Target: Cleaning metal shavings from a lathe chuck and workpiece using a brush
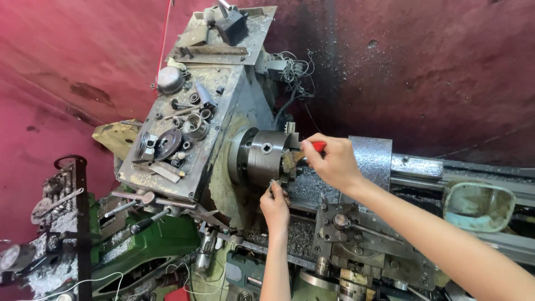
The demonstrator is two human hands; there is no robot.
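Right now both hands work at the chuck (pixel 266 156) of an old metal lathe. Right hand (pixel 330 161) is clenched around a brush with a red handle (pixel 319 146); the pale bristle end (pixel 289 161) touches the chuck face. Brush long axis runs roughly level, bristles pointing left toward the chuck, handle pointing right into the palm. Left hand (pixel 275 205) comes up from below, fingers closed on something small just under the chuck; what it grips is too hidden to tell.

Around: headstock (pixel 184 111) sits left of the chuck, its flat top cluttered with loose rings, discs, bolts and a round grey knob (pixel 170 79). Tangle of wires (pixel 292 72) hangs behind the chuck. Tool post and carriage (pixel 356 234) sit just right of the left wrist, directly under the right forearm, crowding the space below the chuck. Metal chips (pixel 301 237) lie thick on the bed between carriage and headstock. Grey sheet-metal guard (pixel 372 159) stands behind the right hand. Pale green scoop-like container (pixel 478 205), grimy, rests on the bed rails far right. Green painted lathe body (pixel 161 239) with levers shows lower left; a black rack of tools (pixel 61 195) at far left. Dark red wall (pixel 418 67) fills the background. No readable labels visible; everything is oily and stained.
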